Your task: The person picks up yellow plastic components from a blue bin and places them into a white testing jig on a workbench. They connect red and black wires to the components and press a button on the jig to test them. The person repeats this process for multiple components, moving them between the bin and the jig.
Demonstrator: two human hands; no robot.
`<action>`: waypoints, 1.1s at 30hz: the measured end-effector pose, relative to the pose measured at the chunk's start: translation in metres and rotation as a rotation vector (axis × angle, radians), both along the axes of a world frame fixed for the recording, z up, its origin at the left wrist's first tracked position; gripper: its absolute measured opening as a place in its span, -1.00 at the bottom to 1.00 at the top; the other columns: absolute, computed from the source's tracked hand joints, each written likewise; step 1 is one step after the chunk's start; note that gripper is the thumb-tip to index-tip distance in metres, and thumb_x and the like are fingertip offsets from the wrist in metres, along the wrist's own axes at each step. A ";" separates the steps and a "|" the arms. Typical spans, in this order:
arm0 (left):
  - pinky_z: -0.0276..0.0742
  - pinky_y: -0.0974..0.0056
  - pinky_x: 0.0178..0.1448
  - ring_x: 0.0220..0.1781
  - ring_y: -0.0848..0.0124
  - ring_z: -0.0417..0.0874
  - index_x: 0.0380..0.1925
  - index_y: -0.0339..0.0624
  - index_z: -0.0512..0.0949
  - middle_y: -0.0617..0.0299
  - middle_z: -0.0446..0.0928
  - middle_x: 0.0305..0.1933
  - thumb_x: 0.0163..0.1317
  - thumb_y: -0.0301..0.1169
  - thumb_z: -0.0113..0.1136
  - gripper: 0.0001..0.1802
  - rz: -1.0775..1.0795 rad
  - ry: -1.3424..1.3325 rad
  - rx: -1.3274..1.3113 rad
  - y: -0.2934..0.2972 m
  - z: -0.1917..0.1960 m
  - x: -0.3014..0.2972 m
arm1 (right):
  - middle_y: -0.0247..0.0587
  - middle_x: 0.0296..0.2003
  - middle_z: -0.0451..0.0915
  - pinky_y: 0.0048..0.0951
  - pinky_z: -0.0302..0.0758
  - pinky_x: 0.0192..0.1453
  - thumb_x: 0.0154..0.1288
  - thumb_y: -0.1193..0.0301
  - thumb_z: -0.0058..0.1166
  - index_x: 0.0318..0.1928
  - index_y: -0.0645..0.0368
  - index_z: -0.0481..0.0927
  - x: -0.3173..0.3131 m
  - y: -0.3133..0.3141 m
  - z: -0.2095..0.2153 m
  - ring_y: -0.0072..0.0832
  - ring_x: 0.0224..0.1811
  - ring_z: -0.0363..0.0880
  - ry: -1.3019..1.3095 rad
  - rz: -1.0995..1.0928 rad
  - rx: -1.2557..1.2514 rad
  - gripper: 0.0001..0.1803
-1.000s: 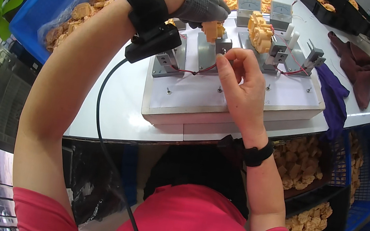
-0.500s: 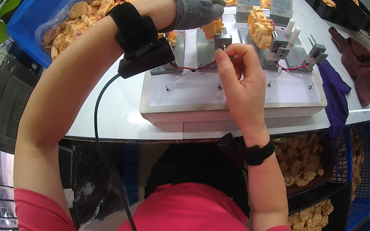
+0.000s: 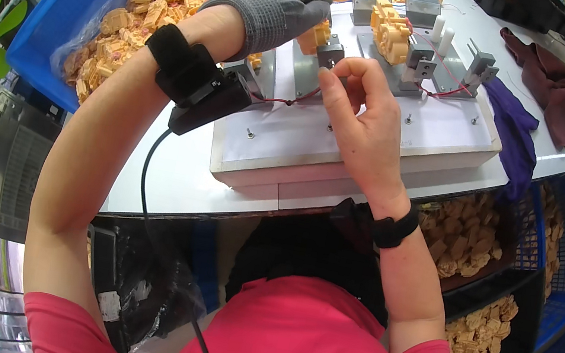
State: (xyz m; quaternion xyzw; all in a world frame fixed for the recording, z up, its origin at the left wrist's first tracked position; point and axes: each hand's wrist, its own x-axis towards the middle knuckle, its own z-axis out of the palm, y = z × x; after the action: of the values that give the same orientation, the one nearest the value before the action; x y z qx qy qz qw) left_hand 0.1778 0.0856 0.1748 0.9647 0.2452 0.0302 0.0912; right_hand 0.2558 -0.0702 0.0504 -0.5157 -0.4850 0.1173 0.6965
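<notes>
My left hand (image 3: pixel 277 15), in a grey knit glove, curls over a yellow plastic part (image 3: pixel 313 38) on a grey metal test fixture (image 3: pixel 306 75). Its thumb and part of its grip are hidden behind the glove. Just in front, the bare thumb and forefinger of my right hand (image 3: pixel 367 127) pinch the small metal rod (image 3: pixel 331 64) that sticks out of the fixture's grey block. Beside it, another yellow part (image 3: pixel 391 33) sits upright on a neighbouring fixture. Red and black wires (image 3: pixel 288 102) run along the fronts of the fixtures.
The fixtures stand on a thick white board (image 3: pixel 284 169). Dial meters (image 3: pixel 370 1) are behind them. A blue crate (image 3: pixel 50 37) of yellow parts is at left, more parts lie at the far edge. Purple cloth (image 3: pixel 505 133) and brown cloth (image 3: pixel 547 87) lie at right; bins sit below.
The whole view has shifted slightly. Both hands stay at the same fixture, the left over the yellow part and the right at the rod, with little visible movement.
</notes>
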 end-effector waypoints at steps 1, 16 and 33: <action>0.64 0.30 -0.16 -0.22 0.37 0.67 0.26 -0.09 0.51 0.06 0.67 -0.04 0.42 -0.03 -0.07 -0.45 -0.010 0.021 0.055 -0.001 0.001 0.000 | -0.35 -0.51 0.46 -0.50 0.34 -0.40 0.39 0.31 0.17 -0.20 0.19 0.54 0.000 0.000 -0.001 -0.60 -0.48 0.36 -0.003 -0.001 0.012 -0.80; 0.60 0.37 -0.07 -0.13 0.48 0.64 0.21 -0.02 0.52 0.24 0.62 -0.03 0.39 0.01 0.02 -0.47 -0.048 -0.122 -0.335 0.009 -0.007 -0.005 | -0.36 -0.51 0.46 -0.51 0.33 -0.38 0.37 0.33 0.19 -0.22 0.20 0.52 0.000 -0.001 0.003 -0.60 -0.47 0.36 0.070 0.034 -0.018 -0.80; 0.61 0.40 -0.10 -0.19 0.53 0.60 0.16 -0.09 0.56 0.24 0.61 -0.13 0.41 -0.05 0.11 -0.53 0.016 -0.196 -0.332 0.001 0.001 0.004 | -0.33 -0.47 0.47 -0.49 0.32 -0.38 0.37 0.34 0.19 -0.22 0.20 0.52 0.001 0.000 0.003 -0.57 -0.46 0.36 0.028 0.020 -0.006 -0.81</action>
State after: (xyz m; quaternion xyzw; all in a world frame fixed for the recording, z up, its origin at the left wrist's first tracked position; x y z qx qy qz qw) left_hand 0.1816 0.0870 0.1761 0.9269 0.2444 0.0837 0.2723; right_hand 0.2564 -0.0703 0.0531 -0.5114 -0.4801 0.1329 0.7003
